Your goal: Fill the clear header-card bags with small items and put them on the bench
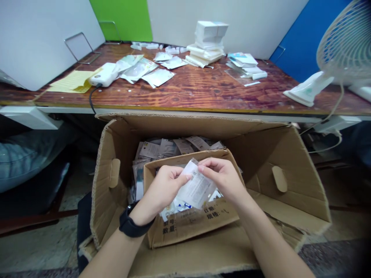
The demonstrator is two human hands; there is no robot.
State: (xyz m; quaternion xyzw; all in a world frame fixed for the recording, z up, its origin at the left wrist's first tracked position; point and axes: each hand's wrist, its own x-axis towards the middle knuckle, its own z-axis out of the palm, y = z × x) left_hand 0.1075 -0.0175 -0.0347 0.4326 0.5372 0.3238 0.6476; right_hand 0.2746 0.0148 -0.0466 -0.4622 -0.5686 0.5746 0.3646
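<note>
Between my two hands is a small clear plastic packet (194, 188) with a white printed card in it, tilted above the inner box. My left hand (165, 186), with a black band on its wrist, pinches the packet's left edge between thumb and fingers. My right hand (222, 175) pinches its upper right corner. Below them a smaller cardboard box (197, 227) with printed characters contains more packets, partly hidden by my hands. This box sits inside a large open carton (275, 148), where several similar carded packets (166, 148) lie behind it.
A wooden table (185, 94) stands behind the carton. On it are a stack of white boxes (210, 34), loose packets (139, 69), a white device (104, 74) with a black cable, yellow paper (71, 82), and booklets (245, 63). A white fan (344, 42) stands at the right.
</note>
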